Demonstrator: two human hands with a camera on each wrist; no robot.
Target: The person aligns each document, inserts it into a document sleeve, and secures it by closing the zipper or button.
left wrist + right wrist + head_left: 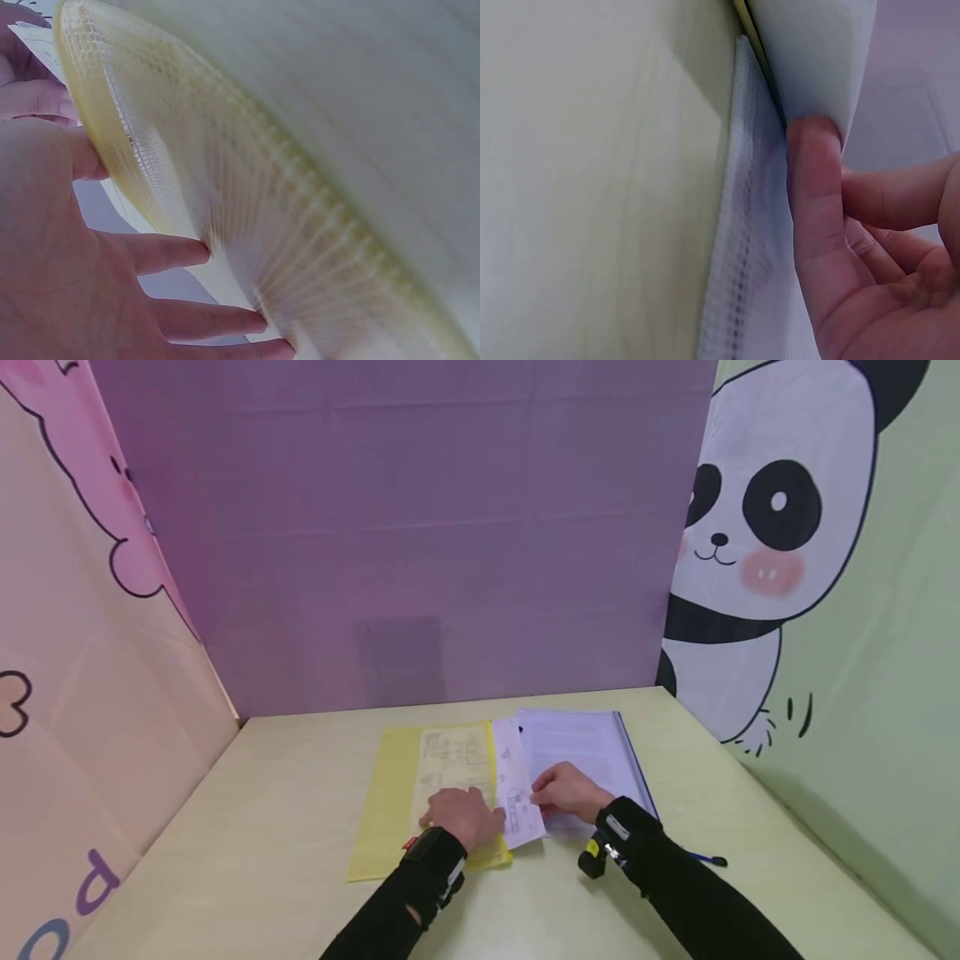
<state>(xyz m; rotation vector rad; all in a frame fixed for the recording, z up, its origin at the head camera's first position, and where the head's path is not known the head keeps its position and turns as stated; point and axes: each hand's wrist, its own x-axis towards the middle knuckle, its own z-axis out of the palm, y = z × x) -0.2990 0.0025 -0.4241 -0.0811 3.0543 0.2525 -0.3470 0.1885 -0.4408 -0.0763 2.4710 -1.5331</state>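
Observation:
A yellow translucent mesh pouch (382, 810) lies flat at mid-table, with a printed sheet showing through it. My left hand (461, 817) rests on its lower right part. In the left wrist view, the fingers (176, 251) are spread and fairly straight against the mesh, and the thumb meets the yellow edge. White printed paper (517, 785) sticks out past the pouch's right edge. My right hand (572, 789) pinches this paper (814, 60) between thumb and index finger in the right wrist view. How far the paper reaches inside the pouch is hidden.
Right of the yellow pouch lies a clear mesh pouch (630, 752) with a dark blue edge and printed sheets, partly under my right hand. A blue strip with a dark end (718, 862) shows beside my right sleeve. A purple panel (487, 568) stands behind the table.

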